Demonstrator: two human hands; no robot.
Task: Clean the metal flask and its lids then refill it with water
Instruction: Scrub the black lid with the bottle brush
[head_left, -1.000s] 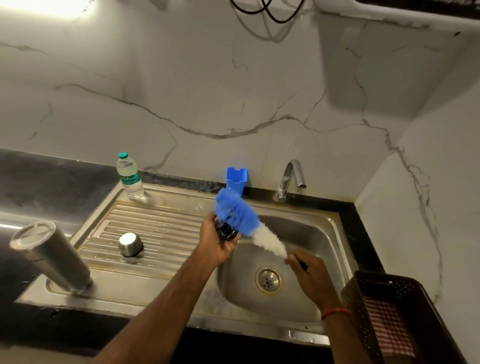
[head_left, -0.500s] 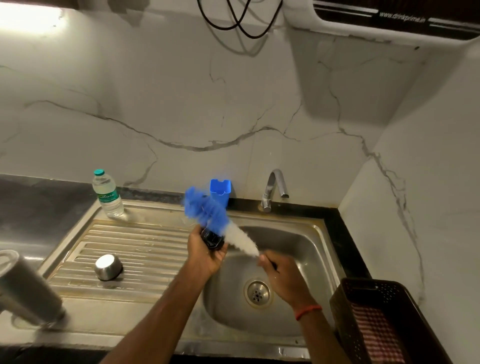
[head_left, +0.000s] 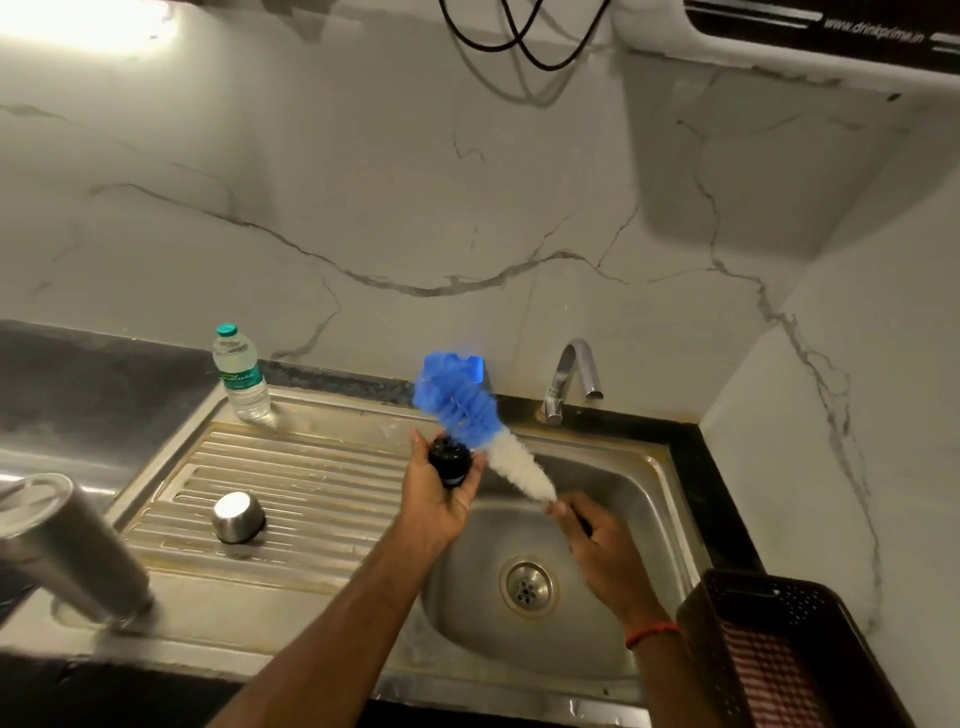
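Note:
My left hand holds a small black inner lid above the left rim of the sink basin. In my right hand is the dark handle of a bottle brush with blue and white bristles; the bristles press against the lid. The metal flask stands upside down at the front left corner of the drainboard. A steel cap sits upside down on the drainboard ridges.
A plastic water bottle stands at the back of the drainboard. The tap rises behind the basin, with a blue holder partly hidden by the brush. A dark basket with a checked cloth sits at the right.
The brush has slid back and forth across the lid, its blue end now reaching higher. The camera view has tilted up and shifted right, so the flask sits nearer the left edge.

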